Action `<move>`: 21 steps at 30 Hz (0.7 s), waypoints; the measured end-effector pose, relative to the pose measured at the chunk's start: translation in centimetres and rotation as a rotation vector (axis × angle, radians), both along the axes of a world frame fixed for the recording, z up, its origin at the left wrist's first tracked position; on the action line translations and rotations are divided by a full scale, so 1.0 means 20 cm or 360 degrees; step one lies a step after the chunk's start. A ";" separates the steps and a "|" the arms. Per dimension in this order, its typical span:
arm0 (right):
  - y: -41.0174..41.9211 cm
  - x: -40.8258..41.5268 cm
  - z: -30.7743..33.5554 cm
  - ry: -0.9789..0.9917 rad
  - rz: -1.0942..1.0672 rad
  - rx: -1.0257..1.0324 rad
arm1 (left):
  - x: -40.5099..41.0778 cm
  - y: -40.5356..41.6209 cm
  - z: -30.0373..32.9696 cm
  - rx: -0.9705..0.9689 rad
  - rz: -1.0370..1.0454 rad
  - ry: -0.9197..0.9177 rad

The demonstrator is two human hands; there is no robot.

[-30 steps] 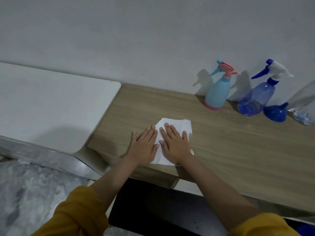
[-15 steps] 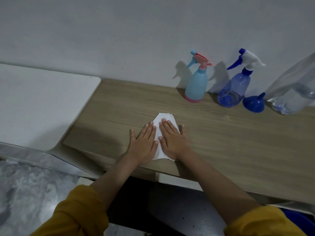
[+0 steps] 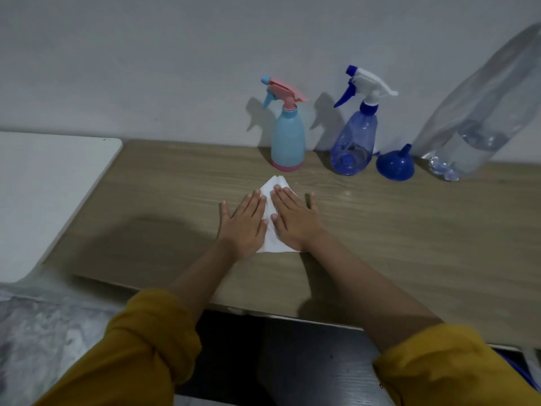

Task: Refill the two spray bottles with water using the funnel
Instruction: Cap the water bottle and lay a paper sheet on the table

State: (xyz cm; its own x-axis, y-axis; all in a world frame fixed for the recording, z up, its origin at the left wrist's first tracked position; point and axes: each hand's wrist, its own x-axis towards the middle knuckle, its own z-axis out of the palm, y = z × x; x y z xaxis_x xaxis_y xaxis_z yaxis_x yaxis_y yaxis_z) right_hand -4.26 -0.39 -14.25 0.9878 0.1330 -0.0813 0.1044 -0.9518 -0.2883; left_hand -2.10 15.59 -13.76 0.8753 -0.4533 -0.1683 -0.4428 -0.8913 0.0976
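- Since a moment ago your view slid left; both hands stay flat on the white tissue [image 3: 270, 230].
- Left hand [image 3: 244, 222] and right hand [image 3: 294, 221]: fingers straight, close together, gripping nothing.
- Nearest your right hand, the upright blue spray bottle [image 3: 287, 139] stands straight ahead; the funnel [image 3: 394, 164] sits farther right.

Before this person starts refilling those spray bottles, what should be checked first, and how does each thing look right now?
1. Both spray bottles upright: ok. The light blue bottle and the dark blue bottle stand by the wall.
2. Spray tops removed: not ok, both still on.
3. Funnel within reach: ok. The funnel sits mouth down beside the dark blue bottle.
4. Water available: ok. The clear water bottle holds some water.
5. Hands free: not ok. The left hand and right hand lie flat on the white tissue.
6. Water bottle's cap off: cannot tell, its top is out of view.
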 end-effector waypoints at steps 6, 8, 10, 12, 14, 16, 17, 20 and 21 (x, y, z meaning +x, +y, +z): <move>-0.11 -0.05 0.01 0.0000 -0.0135 0.0012 | -0.01 -0.16 -0.01 0.0004 -0.0019 -0.0008; -0.14 -0.10 0.01 -0.0001 -0.0171 0.0014 | -0.05 -0.20 -0.01 -0.0007 -0.0040 -0.0010; -0.17 -0.16 0.01 -0.0001 -0.0206 0.0008 | -0.09 -0.22 0.00 -0.0006 -0.0071 -0.0010; -0.20 -0.24 0.01 0.0001 -0.0242 0.0013 | -0.14 -0.24 0.00 -0.0014 -0.0119 0.0006; -0.24 -0.33 0.01 0.0003 -0.0283 0.0023 | -0.21 -0.27 0.00 -0.0030 -0.0169 0.0033; -0.26 -0.42 0.00 0.0001 -0.0320 0.0023 | -0.29 -0.30 0.00 -0.0051 -0.0209 0.0041; -0.28 -0.47 0.01 0.0005 -0.0336 0.0026 | -0.33 -0.32 0.00 -0.0064 -0.0225 0.0039; -0.34 -0.60 0.01 0.0012 -0.0376 0.0029 | -0.44 -0.38 0.01 -0.0079 -0.0273 0.0033; -0.36 -0.63 0.00 0.0006 -0.0387 0.0021 | -0.47 -0.40 0.02 -0.0075 -0.0292 0.0036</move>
